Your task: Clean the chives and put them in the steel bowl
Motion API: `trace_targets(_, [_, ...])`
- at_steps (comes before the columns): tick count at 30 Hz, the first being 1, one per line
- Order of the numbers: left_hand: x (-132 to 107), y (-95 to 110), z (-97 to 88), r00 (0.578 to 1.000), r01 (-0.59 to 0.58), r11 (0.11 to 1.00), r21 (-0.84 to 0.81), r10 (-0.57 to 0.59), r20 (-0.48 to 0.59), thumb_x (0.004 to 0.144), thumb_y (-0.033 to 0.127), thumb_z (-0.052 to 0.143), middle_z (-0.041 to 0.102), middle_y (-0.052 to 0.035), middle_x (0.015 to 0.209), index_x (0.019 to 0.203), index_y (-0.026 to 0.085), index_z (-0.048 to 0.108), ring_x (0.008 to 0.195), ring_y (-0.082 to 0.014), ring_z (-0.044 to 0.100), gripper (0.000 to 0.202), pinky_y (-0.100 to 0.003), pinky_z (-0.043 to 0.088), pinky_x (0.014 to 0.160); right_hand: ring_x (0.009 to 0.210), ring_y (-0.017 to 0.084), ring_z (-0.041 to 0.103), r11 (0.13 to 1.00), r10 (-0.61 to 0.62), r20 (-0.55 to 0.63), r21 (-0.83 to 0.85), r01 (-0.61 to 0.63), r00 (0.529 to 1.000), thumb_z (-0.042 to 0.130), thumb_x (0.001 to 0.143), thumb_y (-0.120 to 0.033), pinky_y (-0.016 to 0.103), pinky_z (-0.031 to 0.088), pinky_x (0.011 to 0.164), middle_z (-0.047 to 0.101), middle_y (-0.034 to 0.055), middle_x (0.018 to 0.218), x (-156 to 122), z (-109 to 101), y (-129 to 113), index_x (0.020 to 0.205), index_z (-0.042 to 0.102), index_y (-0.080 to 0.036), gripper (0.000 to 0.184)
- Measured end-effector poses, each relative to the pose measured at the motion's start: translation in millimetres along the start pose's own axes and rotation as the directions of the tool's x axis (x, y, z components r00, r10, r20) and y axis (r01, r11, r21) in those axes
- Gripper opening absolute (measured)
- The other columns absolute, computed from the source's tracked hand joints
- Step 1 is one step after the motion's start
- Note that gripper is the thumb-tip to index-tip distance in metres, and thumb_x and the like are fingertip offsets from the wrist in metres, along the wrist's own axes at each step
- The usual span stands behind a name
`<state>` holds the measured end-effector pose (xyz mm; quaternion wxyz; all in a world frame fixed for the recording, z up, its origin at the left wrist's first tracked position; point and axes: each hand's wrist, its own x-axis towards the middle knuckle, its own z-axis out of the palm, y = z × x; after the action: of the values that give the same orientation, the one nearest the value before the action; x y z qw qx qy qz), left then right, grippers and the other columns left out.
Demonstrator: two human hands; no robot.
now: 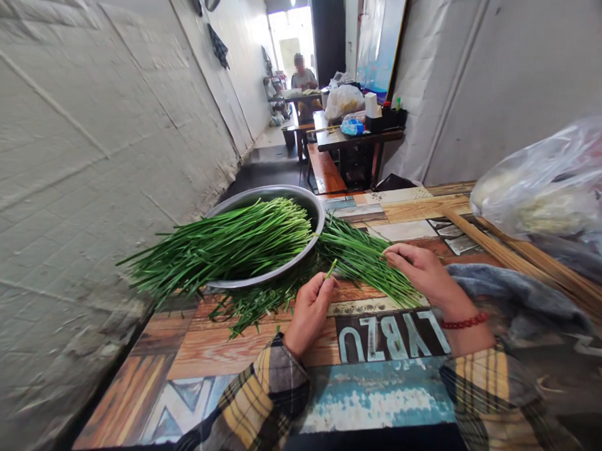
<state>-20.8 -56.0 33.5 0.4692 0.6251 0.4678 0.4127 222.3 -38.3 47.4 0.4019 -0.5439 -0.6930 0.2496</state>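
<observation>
My left hand (pixel 311 310) is closed in a pinch on the cut end of a green chive stalk (pixel 331 269). My right hand (pixel 423 273) rests on a loose pile of chives (pixel 367 259) lying on the table, its fingers curled round a few stalks. A metal basin (pixel 314 209) behind my hands is heaped with chives (pixel 222 245) that hang over its left rim. More chives (pixel 254 304) lie on the table in front of the basin. Both sleeves are plaid; a red bead bracelet (pixel 463 323) circles my right wrist.
The table (pixel 383 395) has a patchwork wood print and stands against a grey brick wall (pixel 79 162) on the left. A bundle of wooden skewers (pixel 526 259), a grey cloth (pixel 513 296) and a plastic bag (pixel 553 181) lie at the right. A person sits far back.
</observation>
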Motion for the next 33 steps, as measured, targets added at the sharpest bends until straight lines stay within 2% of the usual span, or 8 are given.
trace_targets(5, [-3.6,4.7,1.8,1.0,-0.016,0.999,-0.039,0.016,-0.012,0.092,0.045,0.043,0.039,0.0051,0.06,0.083,0.017,0.056,0.053,-0.009,0.036,0.033,-0.022,0.029,0.051,0.072,0.017,0.06,1.0,-0.014,0.089,-0.003,0.015,0.996,0.044,0.09,-0.045,0.026,0.043,0.067,0.066,0.0008,0.074,-2.0,9.6,-10.0,0.08,0.066,-0.019,0.035])
trace_targets(8, [-6.0,9.2,3.1,0.998,-0.066,0.996,-0.054,0.067,0.008,0.093,0.043,0.042,0.047,0.0026,0.064,0.084,0.016,0.057,0.056,-0.0099,0.043,0.032,-0.023,0.036,0.053,0.075,0.017,0.061,0.999,-0.029,0.136,-0.009,0.031,0.99,0.045,0.09,-0.043,0.026,0.043,0.068,0.067,0.0014,0.077,-2.0,16.5,-10.1,0.078,0.066,-0.019,0.034])
trace_targets(12, [-9.2,14.8,3.2,0.971,-0.237,0.971,-0.025,0.238,0.036,0.095,0.036,0.041,0.065,-0.0075,0.092,0.091,0.016,0.062,0.083,-0.0164,0.06,0.03,-0.028,0.048,0.076,0.077,0.017,0.061,0.996,-0.061,0.191,-0.052,0.072,0.98,0.05,0.089,-0.037,0.027,0.043,0.07,0.069,0.0027,0.08,-2.7,27.6,-8.6,0.079,0.068,-0.019,0.028])
trace_targets(16, [-8.4,14.7,3.0,0.946,-0.325,0.943,0.07,0.326,0.002,0.095,0.031,0.042,0.064,-0.011,0.119,0.098,0.017,0.065,0.111,-0.0211,0.057,0.027,-0.035,0.042,0.098,0.077,0.016,0.061,0.986,-0.149,0.286,-0.031,0.165,0.947,0.054,0.088,-0.033,0.027,0.044,0.071,0.068,0.0035,0.081,-4.5,36.2,-11.6,0.083,0.072,-0.02,0.023])
trace_targets(20, [-2.7,4.6,3.4,0.977,-0.212,0.972,0.104,0.21,0.024,0.093,0.035,0.045,0.069,-0.0082,0.101,0.094,0.016,0.066,0.096,-0.0198,0.061,0.029,-0.031,0.045,0.088,0.075,0.016,0.062,0.987,-0.154,0.272,0.082,0.136,0.95,0.055,0.087,-0.037,0.027,0.046,0.071,0.069,0.003,0.079,-5.4,39.8,-18.7,0.079,0.072,-0.02,0.025])
trace_targets(26, [1.4,-7.6,3.8,0.973,-0.069,0.992,0.104,0.044,0.228,0.09,0.039,0.047,0.057,-0.0004,0.067,0.071,0.016,0.059,0.064,-0.0127,0.051,0.032,-0.023,0.04,0.062,0.059,0.014,0.056,0.934,0.079,0.165,0.333,-0.131,0.983,0.053,0.085,-0.049,0.026,0.046,0.058,0.063,0.0001,0.064,-5.7,43.6,-17.7,0.08,0.068,-0.019,0.034])
trace_targets(30, [1.6,-6.4,4.6,0.973,0.02,0.999,-0.024,-0.014,0.231,0.09,0.04,0.047,0.057,-0.0008,0.067,0.069,0.016,0.056,0.063,-0.0124,0.052,0.033,-0.024,0.041,0.063,0.073,0.016,0.061,0.846,0.097,0.097,0.516,-0.133,0.991,0.048,0.088,-0.05,0.029,0.051,0.068,0.067,0.0049,0.084,-5.5,48.8,-11.5,0.097,0.066,-0.02,0.036])
trace_targets(33, [1.7,-6.4,5.4,0.974,0.05,0.996,-0.07,-0.033,0.223,0.09,0.041,0.046,0.058,-0.0016,0.069,0.072,0.015,0.056,0.061,-0.0124,0.052,0.033,-0.025,0.042,0.063,0.081,0.017,0.064,0.857,0.043,0.167,0.501,-0.122,0.985,0.061,0.082,-0.043,0.03,0.052,0.073,0.068,0.0045,0.092,-6.0,56.2,-12.9,0.112,0.06,-0.021,0.038])
